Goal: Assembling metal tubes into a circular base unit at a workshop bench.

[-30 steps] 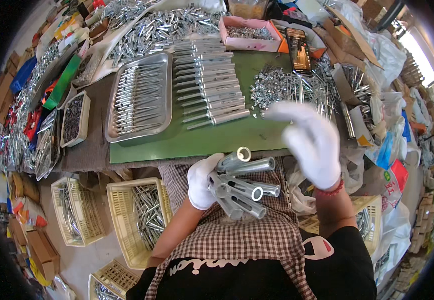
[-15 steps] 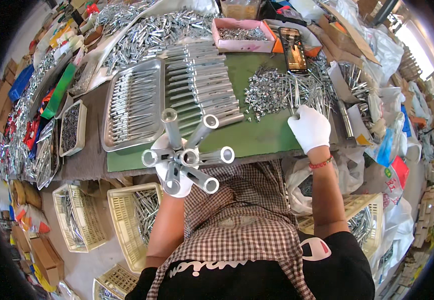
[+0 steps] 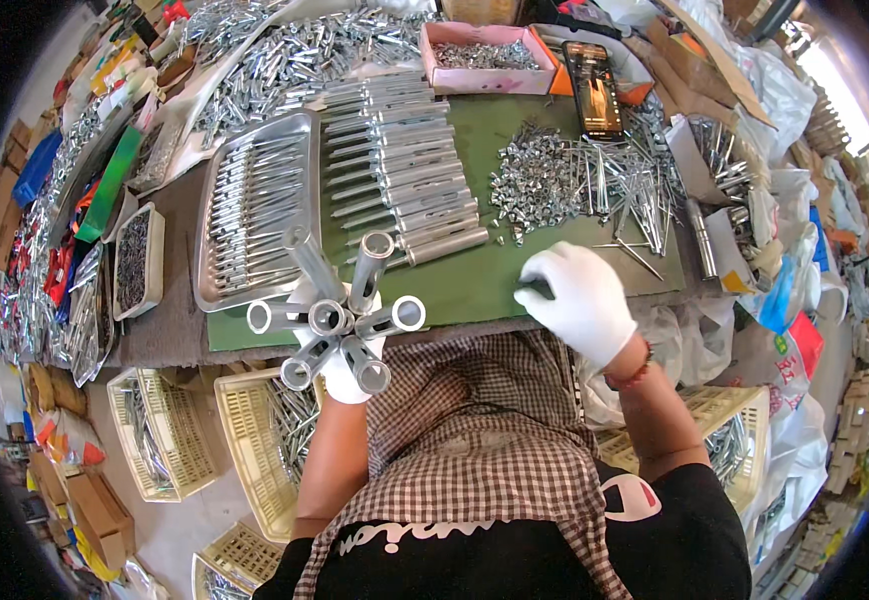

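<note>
My left hand (image 3: 347,382), in a white glove, is closed round a cluster of several hollow metal tubes (image 3: 330,318), their open ends fanned out toward me. My right hand (image 3: 587,300), also gloved, hovers over the front of the green mat (image 3: 455,303). Its thumb and forefinger curl toward each other; whether something small sits between them I cannot make out. Beyond it lie a heap of small metal nuts (image 3: 535,185) and a pile of thin metal pins (image 3: 635,185). A row of slotted tubes (image 3: 420,205), with rods at their left ends, spans the mat.
A steel tray (image 3: 315,150) of rods stands left of the row. Behind are a pink box (image 3: 485,80) of small parts, a phone (image 3: 595,95) and a large heap of metal pieces (image 3: 305,60). Cream crates (image 3: 240,440) stand below the table edge.
My right hand has left the pin pile, moving left and nearer to me. Some pins there now lie spread toward the front. My left hand's tube cluster has shifted and tilted left.
</note>
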A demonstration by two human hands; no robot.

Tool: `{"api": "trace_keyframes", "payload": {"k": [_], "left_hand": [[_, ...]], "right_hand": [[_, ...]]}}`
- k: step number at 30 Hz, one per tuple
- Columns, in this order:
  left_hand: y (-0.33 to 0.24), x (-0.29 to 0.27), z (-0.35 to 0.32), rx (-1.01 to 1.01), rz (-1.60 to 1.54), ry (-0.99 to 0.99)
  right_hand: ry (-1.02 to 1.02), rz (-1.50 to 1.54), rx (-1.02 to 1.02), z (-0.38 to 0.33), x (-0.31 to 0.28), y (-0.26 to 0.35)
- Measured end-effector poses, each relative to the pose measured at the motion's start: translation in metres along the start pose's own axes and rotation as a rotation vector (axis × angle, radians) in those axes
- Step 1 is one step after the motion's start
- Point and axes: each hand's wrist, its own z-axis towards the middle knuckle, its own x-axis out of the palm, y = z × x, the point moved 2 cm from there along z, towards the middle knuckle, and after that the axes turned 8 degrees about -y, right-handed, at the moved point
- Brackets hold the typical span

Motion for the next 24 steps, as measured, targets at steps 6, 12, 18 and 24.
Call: {"api": "trace_keyframes", "payload": {"k": [6, 12, 18, 24], "left_hand": [[0.018, 0.031, -0.009, 0.755, 0.717, -0.321], [0.024, 0.034, -0.007, 0.870, 0.848, -0.340], [0.025, 0.037, -0.008, 0.373, 0.131, -0.301], [-0.019, -0.010, -0.005, 0.886, 1.381, -0.348]], "right_hand": [[-0.177, -0.011, -0.011, 0.020, 0.001, -0.014], [-0.383, -0.134, -0.088, 0.054, 0.007, -0.035], [-0.302, -0.060, -0.391, 0.076, 0.020, -0.008], [-0.268, -0.079, -0.373, 0.091, 0.026, -0.014]]}}
